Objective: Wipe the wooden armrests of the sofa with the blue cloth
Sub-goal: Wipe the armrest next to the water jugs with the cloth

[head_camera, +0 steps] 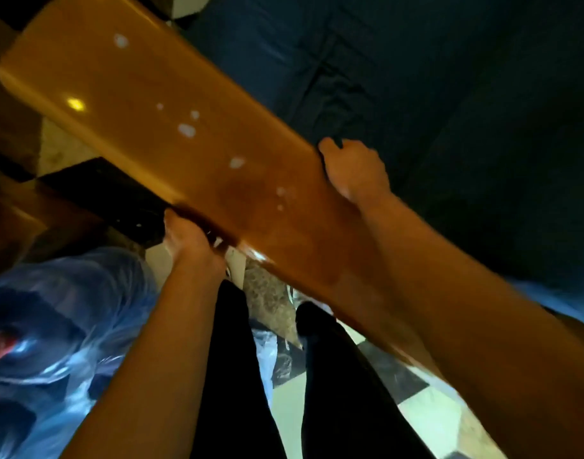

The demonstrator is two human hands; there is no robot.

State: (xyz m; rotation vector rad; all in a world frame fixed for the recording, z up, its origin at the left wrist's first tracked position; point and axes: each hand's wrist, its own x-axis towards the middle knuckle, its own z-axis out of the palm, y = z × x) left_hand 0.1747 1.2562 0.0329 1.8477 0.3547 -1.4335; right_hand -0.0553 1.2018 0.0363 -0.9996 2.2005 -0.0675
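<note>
A glossy wooden armrest [171,127] runs diagonally from the upper left to the lower right, with several small white spots on its top. My left hand [189,240] grips its near edge, fingers curled underneath. My right hand [355,170] lies across the top and hooks over the far edge, beside the dark blue sofa cushion [433,94]; its fingertips are hidden. I cannot make out the blue cloth in this blurred view; a dark bit at my right fingertips could be cloth or cushion.
A crumpled bluish plastic bag [62,326] lies on the floor at the lower left. My dark-trousered legs [231,376] stand on checkered floor tiles [426,409] close below the armrest. More wooden furniture [9,207] sits at the left edge.
</note>
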